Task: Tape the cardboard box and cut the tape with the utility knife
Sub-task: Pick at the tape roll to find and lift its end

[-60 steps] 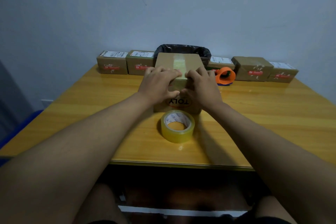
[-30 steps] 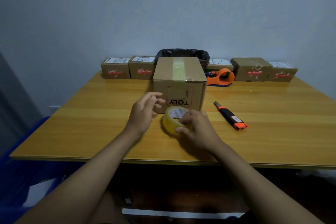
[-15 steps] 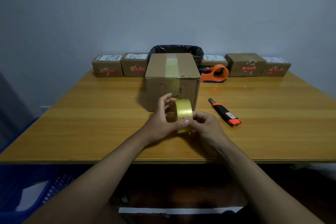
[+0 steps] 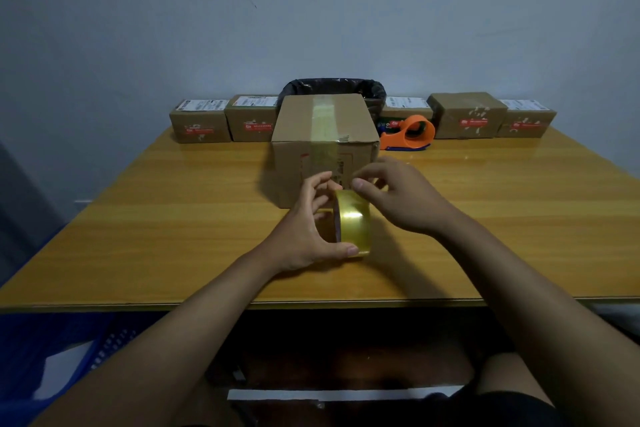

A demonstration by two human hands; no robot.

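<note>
The cardboard box (image 4: 325, 146) stands at the table's middle, with a clear tape strip (image 4: 323, 114) along its top and down its front. In front of it my left hand (image 4: 308, 232) holds the yellow tape roll (image 4: 355, 222) upright just above the table. My right hand (image 4: 398, 198) hovers over the roll, thumb and fingertips pinched at its top edge. I cannot tell whether they hold the loose tape end. The utility knife is hidden behind my right hand and forearm.
Several small labelled boxes (image 4: 201, 121) line the back edge of the wooden table (image 4: 156, 218). A black-lined bin (image 4: 332, 87) stands behind the big box. An orange tape dispenser (image 4: 410, 135) lies right of it. A blue basket (image 4: 62, 357) is at the lower left.
Both hands left the box top. The roll went from flat on the table to upright in my left hand, and my right hand rose to its top edge, covering the knife.
</note>
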